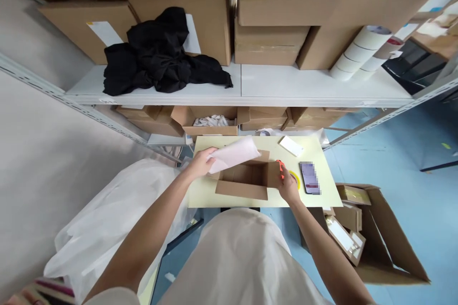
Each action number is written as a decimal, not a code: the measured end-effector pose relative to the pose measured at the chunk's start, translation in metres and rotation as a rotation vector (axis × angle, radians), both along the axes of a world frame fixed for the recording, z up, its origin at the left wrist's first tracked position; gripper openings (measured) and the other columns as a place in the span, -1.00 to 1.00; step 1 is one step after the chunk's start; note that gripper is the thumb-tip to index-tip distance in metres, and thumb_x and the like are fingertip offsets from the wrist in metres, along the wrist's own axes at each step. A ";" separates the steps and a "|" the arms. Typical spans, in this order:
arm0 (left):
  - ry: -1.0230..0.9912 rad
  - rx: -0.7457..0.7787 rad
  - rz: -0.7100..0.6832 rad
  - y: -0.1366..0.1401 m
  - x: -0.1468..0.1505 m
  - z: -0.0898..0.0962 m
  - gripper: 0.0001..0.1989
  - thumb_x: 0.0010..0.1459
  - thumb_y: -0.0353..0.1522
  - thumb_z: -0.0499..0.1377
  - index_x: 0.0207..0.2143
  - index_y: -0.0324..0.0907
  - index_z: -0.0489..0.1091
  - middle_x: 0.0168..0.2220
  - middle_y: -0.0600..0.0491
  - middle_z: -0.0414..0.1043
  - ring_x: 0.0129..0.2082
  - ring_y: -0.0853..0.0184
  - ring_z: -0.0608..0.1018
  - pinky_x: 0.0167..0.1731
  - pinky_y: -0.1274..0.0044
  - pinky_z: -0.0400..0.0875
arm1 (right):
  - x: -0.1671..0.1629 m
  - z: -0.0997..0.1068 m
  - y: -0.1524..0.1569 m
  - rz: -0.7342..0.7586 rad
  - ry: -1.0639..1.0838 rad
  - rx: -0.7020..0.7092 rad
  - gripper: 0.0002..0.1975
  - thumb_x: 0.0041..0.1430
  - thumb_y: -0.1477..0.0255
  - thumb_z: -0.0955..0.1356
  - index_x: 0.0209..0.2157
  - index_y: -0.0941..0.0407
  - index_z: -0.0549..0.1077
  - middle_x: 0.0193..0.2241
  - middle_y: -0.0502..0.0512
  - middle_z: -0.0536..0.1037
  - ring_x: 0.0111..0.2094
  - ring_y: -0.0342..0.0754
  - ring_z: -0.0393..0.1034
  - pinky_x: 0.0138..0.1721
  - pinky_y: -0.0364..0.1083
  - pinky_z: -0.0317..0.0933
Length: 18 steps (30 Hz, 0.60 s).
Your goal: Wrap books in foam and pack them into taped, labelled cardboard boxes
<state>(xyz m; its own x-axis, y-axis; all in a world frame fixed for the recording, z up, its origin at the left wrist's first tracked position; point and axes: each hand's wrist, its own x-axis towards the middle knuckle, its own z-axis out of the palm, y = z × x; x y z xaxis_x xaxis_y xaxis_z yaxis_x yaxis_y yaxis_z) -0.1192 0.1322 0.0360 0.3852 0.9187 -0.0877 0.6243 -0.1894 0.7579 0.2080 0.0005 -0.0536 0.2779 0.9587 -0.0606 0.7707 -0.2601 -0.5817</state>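
My left hand is closed on the near-left end of a flat packet in white foam wrap. The packet is tilted above an open cardboard box whose flaps are spread outward. At the box's right flap, my right hand is closed around an orange tape dispenser. A yellow-rimmed tape roll shows beside those fingers; its join to the dispenser is hidden.
On the pale yellow table are a phone and a small white box. Behind stands a shelf with cartons, black cloth and label rolls. A large carton of parcels is right; white sheeting is left.
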 end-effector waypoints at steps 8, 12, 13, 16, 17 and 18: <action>0.385 -0.170 -0.224 0.012 0.066 -0.046 -0.62 -0.02 -0.46 0.15 -0.10 -0.08 0.44 -0.10 -0.01 0.51 -0.05 0.11 0.51 -0.06 0.40 0.32 | 0.002 0.003 0.005 -0.102 0.065 -0.077 -0.56 0.14 0.47 0.18 0.07 0.16 0.30 -0.09 0.20 0.53 -0.07 0.07 0.42 -0.13 0.00 0.32; 0.393 -0.218 -0.240 0.011 0.068 -0.065 -0.61 -0.04 -0.43 0.19 -0.10 -0.05 0.43 -0.07 0.00 0.50 -0.10 0.13 0.54 -0.12 0.40 0.37 | 0.000 0.004 0.008 -0.139 0.070 -0.092 -0.56 0.13 0.47 0.19 0.06 0.20 0.32 -0.10 0.24 0.53 -0.06 0.10 0.42 -0.09 0.02 0.29; 0.386 -0.220 -0.246 0.009 0.068 -0.067 -0.61 -0.04 -0.43 0.18 -0.08 -0.06 0.42 -0.05 -0.01 0.48 -0.10 0.13 0.53 -0.12 0.39 0.37 | -0.001 0.004 0.008 -0.143 0.064 -0.098 -0.56 0.13 0.47 0.20 0.06 0.20 0.32 -0.10 0.25 0.54 -0.06 0.11 0.42 -0.08 0.03 0.29; 0.342 -0.201 -0.265 -0.002 0.069 -0.061 -0.55 0.00 -0.41 0.17 0.01 -0.10 0.36 0.05 -0.04 0.41 0.00 0.13 0.48 -0.02 0.40 0.33 | -0.002 0.006 0.009 -0.127 0.036 -0.102 -0.55 0.14 0.48 0.20 0.09 0.20 0.30 -0.12 0.25 0.55 -0.09 0.11 0.43 -0.10 0.03 0.29; 0.323 -0.185 -0.272 -0.007 0.068 -0.056 -0.53 0.02 -0.39 0.16 0.04 -0.11 0.34 0.08 -0.04 0.38 0.04 0.14 0.45 0.02 0.41 0.29 | -0.003 0.007 0.009 -0.121 0.023 -0.099 -0.54 0.14 0.48 0.19 0.09 0.19 0.29 -0.13 0.24 0.55 -0.10 0.11 0.44 -0.11 0.02 0.29; 0.303 -0.153 -0.277 -0.012 0.064 -0.051 -0.52 0.04 -0.38 0.15 0.07 -0.12 0.31 0.09 -0.04 0.36 0.08 0.15 0.41 0.07 0.41 0.25 | -0.003 0.008 0.009 -0.117 0.011 -0.096 -0.54 0.14 0.48 0.19 0.09 0.18 0.29 -0.14 0.23 0.56 -0.11 0.10 0.45 -0.12 0.02 0.29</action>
